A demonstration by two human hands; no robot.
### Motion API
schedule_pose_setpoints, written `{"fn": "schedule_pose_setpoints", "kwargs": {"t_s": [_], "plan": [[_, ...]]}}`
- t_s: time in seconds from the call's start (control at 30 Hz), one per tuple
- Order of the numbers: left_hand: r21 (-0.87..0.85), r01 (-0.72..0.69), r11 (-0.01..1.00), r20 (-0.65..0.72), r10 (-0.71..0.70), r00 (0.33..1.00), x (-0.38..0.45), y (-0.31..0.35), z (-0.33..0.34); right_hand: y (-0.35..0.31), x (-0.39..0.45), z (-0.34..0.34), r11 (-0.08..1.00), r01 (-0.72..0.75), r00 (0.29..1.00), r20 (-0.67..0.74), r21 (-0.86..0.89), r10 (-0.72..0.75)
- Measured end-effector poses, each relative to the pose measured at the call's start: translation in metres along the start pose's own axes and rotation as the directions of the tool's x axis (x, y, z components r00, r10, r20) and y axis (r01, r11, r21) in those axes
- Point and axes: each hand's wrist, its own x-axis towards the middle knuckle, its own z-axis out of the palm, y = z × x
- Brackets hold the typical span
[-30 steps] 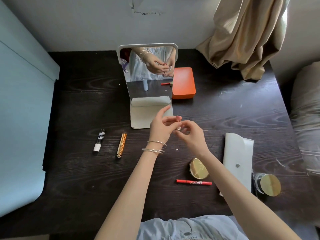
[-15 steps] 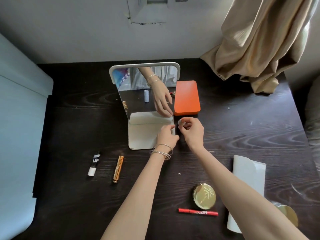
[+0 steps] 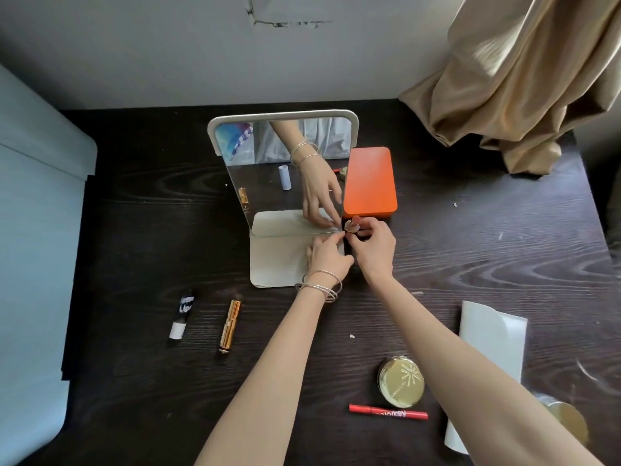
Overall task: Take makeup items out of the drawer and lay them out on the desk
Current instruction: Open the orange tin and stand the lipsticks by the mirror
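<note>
A small open lipstick with a red tip stands on the dark desk, at the right front corner of the standing mirror. My right hand pinches it from the right. My left hand, with bangles on the wrist, reaches in from the left and pinches its dark lower part. Laid out on the desk are a black-and-white tube, a gold tube, a round gold compact and a red pencil.
An orange box lies just behind the lipstick, beside the mirror. A white pouch and a gold-lidded jar sit at the right front. A beige curtain hangs over the back right corner. A pale blue panel borders the left.
Both hands moved away from me with the lipstick, from mid-desk to the mirror's right corner near the orange box. The lipstick now stands on the desk there.
</note>
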Motion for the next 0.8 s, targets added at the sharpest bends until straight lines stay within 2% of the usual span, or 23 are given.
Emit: {"fn": "schedule_pose_setpoints", "kwargs": {"t_s": [0.23, 0.33, 0.4, 0.47, 0.6, 0.7, 0.8], "plan": [[-0.036, -0.041, 0.999, 0.021, 0.041, 0.999, -0.004, -0.004, -0.013, 0.002, -0.003, -0.007, 0.997, -0.064, 0.998, 0.022, 0.041, 0.064], [-0.08, -0.065, 0.995, 0.033, 0.068, 0.997, -0.019, -0.018, -0.032, 0.004, -0.019, -0.017, 0.995, -0.103, 0.993, 0.064, 0.007, 0.102], [-0.076, -0.087, 0.993, 0.005, 0.088, 0.996, -0.035, -0.035, -0.045, 0.006, -0.041, -0.023, 0.998, -0.066, 0.988, 0.142, -0.009, 0.067], [0.0, -0.091, 0.996, -0.013, 0.091, 0.996, -0.054, -0.058, -0.054, 0.008, -0.071, -0.025, 1.0, -0.008, 0.956, 0.293, -0.014, 0.011], [0.179, -0.04, 0.983, 0.041, 0.033, 0.999, -0.092, -0.108, -0.057, 0.016, -0.136, -0.022, 0.99, 0.124, 0.827, 0.559, -0.069, -0.064], [0.238, 0.0, 0.971, 0.098, -0.025, 0.995, -0.112, -0.129, -0.045, 0.027, -0.169, -0.01, 0.979, 0.174, 0.751, 0.658, -0.107, -0.061], [0.184, 0.013, 0.983, 0.126, -0.037, 0.991, -0.123, -0.14, -0.026, 0.033, -0.189, 0.002, 0.978, 0.166, 0.749, 0.661, -0.127, -0.041]]}}
